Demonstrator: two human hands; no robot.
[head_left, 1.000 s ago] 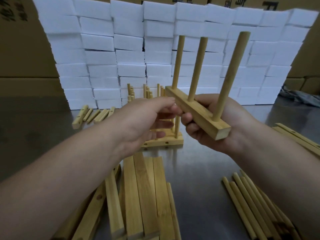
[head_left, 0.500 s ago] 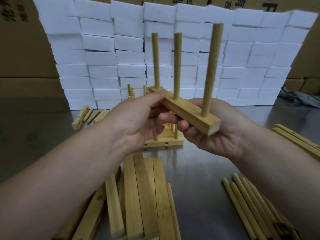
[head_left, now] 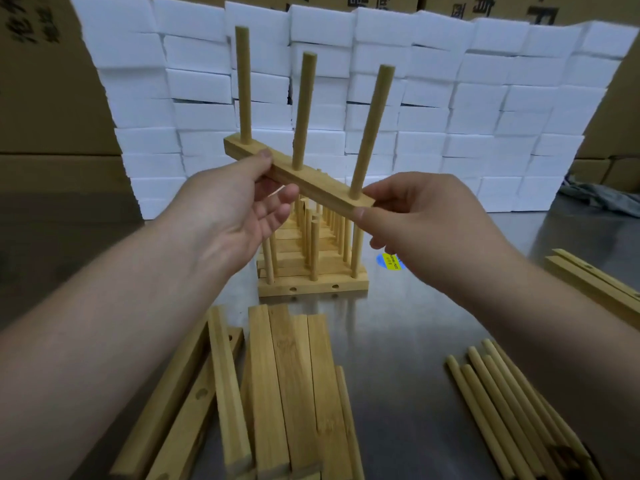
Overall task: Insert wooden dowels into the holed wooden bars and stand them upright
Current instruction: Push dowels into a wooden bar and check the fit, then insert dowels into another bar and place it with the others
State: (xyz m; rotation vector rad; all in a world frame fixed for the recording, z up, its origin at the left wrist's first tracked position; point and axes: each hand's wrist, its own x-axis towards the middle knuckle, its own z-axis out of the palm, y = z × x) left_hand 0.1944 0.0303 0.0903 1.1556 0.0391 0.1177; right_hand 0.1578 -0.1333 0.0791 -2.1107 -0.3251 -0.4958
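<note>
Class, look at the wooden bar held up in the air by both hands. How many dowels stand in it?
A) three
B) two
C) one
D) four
A: three dowels rise from the bar, which the left hand and right hand pinch near its two ends.

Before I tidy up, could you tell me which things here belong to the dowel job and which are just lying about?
Job: held bar with three dowels, standing bars, loose bars, loose dowels.
Lying about: white blocks, cardboard boxes, grey cloth, yellow-blue sticker.
</note>
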